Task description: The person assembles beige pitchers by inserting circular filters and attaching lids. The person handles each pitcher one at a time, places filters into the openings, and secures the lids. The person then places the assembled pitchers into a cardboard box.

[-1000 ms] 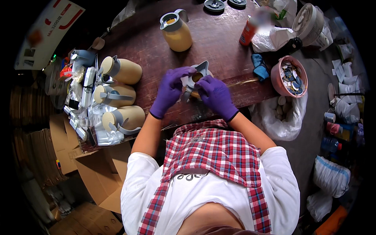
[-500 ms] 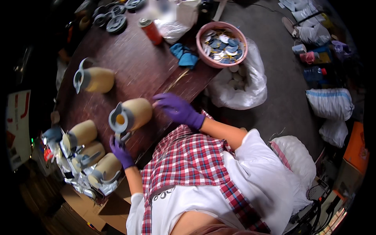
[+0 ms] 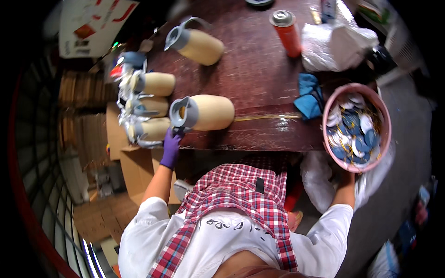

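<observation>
Cream jug (image 3: 204,112) lies lengthwise, grey mouth toward left hand (image 3: 171,148)

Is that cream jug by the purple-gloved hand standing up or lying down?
Lying down. The cream jug rests on its side on the table, grey top facing the left hand, which touches it.

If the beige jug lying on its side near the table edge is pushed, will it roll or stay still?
The beige jug has a round body and lies on its side, so it would probably roll easily. Its grey spout and handle end may stop a full turn. The left hand touches that end, near the table edge, which likely steadies it.
</observation>
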Available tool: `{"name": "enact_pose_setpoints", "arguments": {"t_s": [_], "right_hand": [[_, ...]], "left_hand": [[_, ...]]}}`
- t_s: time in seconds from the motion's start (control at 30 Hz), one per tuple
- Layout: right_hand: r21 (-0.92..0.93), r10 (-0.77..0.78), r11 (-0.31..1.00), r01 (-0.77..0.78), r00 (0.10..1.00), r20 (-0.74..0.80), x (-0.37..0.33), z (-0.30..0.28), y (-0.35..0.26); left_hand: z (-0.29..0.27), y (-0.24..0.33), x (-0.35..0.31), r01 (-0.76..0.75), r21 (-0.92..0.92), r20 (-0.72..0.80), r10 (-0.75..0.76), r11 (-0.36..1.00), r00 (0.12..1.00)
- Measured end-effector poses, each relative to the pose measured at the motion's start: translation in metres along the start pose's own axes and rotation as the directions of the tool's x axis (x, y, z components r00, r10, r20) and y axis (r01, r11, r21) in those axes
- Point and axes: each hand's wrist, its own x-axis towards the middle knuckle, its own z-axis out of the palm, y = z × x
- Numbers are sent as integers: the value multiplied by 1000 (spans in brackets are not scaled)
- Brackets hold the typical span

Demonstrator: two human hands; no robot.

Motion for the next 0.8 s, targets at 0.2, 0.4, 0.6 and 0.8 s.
{"name": "enact_pose_setpoints", "arguments": {"t_s": [0.2,0.4,0.6,0.8], "right_hand": [[-28,-70,997,73,992,110,4,-9,22],[289,-237,937,197,965,110,-50,-74,37],[956,-442,126,-266,847,294,-172,-313,-204],[986,-664,-160,-40,744,-78,-258,-374,-411]], "left_hand": [[8,61,-19,73,-81,-129,-83,994,988],[-10,144,-19,-167,-146,-137,148,975,980],[-37,152,-32,-228,-146,26,234,963,972],[-48,133,-44,-166,-465,70,223,869,972]]}}
